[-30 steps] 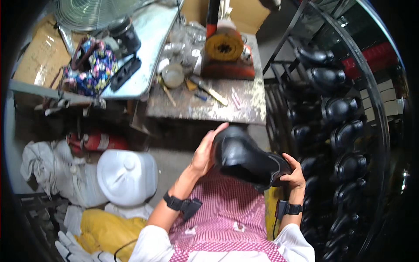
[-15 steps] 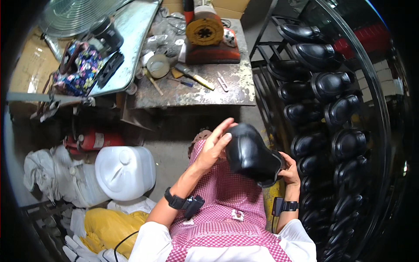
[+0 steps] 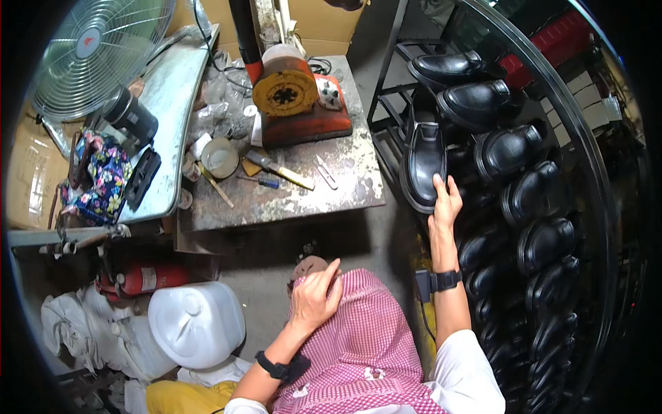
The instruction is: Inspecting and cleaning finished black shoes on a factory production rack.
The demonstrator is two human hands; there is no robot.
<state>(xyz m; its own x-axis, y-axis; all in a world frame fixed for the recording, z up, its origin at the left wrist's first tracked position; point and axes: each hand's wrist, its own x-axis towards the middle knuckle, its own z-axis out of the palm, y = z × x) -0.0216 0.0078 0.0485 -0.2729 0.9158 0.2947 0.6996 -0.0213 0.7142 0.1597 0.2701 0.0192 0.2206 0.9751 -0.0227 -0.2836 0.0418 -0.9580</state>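
A glossy black slip-on shoe (image 3: 425, 160) is gripped at its toe by my right hand (image 3: 445, 200), with the fingers on the upper. It stands toe toward me at the near left side of the metal rack (image 3: 389, 65), beside other black shoes. Over my checked apron (image 3: 369, 324), my left hand (image 3: 316, 298) holds nothing; its fingers are loosely bent and the thumb is apart from them. Several rows of similar shoes (image 3: 507, 148) fill the rack to the right.
Ahead is a worn table (image 3: 352, 190) with an orange machine (image 3: 303, 114), a brush (image 3: 279, 168), small snips (image 3: 325, 172) and a round container (image 3: 219, 159). At left are a fan (image 3: 96, 45), a white jug (image 3: 196, 324) and a red extinguisher (image 3: 148, 277).
The black shoe has gone from between both hands over my lap to the rack at right, in my right hand. My left hand has let go and dropped lower. The view has shifted.
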